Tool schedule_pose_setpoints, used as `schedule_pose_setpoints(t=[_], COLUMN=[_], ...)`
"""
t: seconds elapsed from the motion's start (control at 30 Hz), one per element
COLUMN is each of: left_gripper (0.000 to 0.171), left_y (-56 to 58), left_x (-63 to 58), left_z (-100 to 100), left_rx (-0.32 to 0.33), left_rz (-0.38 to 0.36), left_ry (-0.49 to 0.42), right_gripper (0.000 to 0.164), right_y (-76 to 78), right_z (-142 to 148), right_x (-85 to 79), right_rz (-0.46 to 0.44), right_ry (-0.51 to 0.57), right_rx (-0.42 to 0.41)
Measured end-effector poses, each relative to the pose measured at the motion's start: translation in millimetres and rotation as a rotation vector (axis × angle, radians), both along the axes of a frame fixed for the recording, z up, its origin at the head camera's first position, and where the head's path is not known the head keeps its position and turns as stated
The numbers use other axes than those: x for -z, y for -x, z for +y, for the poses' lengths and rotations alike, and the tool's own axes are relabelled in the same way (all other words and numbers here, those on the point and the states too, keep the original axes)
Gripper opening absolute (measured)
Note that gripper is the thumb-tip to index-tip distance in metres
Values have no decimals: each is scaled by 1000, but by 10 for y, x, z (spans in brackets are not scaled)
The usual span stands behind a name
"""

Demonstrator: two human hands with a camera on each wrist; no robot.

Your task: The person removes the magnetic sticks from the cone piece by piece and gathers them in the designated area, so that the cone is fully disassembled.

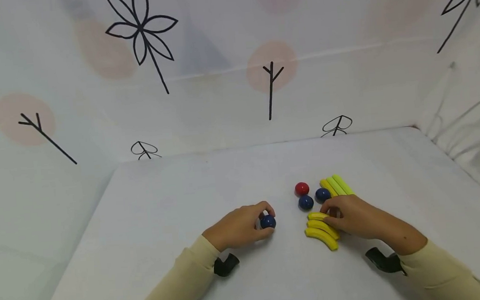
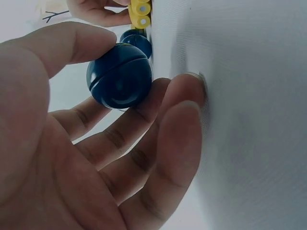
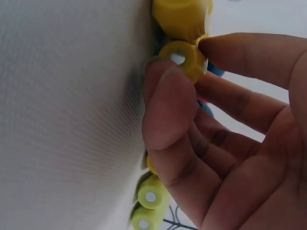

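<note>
My left hand (image 1: 238, 227) grips a blue ball (image 1: 268, 221) between thumb and fingers, low over the white table. In the left wrist view the ball (image 2: 120, 76) shows a seam round its middle. With its thumb and fingertips my right hand (image 1: 361, 216) pinches the farthest of three curved yellow rods (image 1: 316, 215), lying side by side. The right wrist view shows a pale disc at the end of this pinched rod (image 3: 184, 60). The other two curved rods (image 1: 322, 238) lie just nearer, touching or nearly so.
Beyond the right hand lie a red ball (image 1: 302, 189) and two more blue balls (image 1: 306, 203). Beside them are straight rods, one yellow (image 1: 328, 187) and two yellow-green (image 1: 342, 184). A white cloth wall (image 1: 229, 109) with drawn plants borders the table's back and sides.
</note>
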State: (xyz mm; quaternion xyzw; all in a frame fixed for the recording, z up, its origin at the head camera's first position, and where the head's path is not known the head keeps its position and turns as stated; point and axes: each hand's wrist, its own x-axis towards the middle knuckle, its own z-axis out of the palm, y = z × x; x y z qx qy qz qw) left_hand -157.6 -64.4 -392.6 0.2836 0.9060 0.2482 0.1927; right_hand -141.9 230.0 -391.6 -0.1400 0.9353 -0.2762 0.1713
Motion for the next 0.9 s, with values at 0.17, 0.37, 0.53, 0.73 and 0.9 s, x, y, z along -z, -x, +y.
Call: schedule_pose_setpoints(t=[0.17,0.37,0.53,0.73,0.9], left_gripper=[38,46,41,40,38], left_y=[36,181,315,402,421], left_x=[-47,-130,-127,-78,-53], left_z=[84,305,492,642,697], left_rx=[-26,-111,-166,-163,-158], left_rz=[40,114,137,160,162], left_ry=[12,31,65,103,112], right_gripper=[20,21,18,17,16], right_y=[13,19,20,26,34], right_z=[6,6,6,2,6], right_x=[6,5,19,25,22], right_rz=[-14,-28,-31,-25,-17], right_ry=[-2,-16,-18,-15,-6], right_rx=[-5,11,16,9,-5])
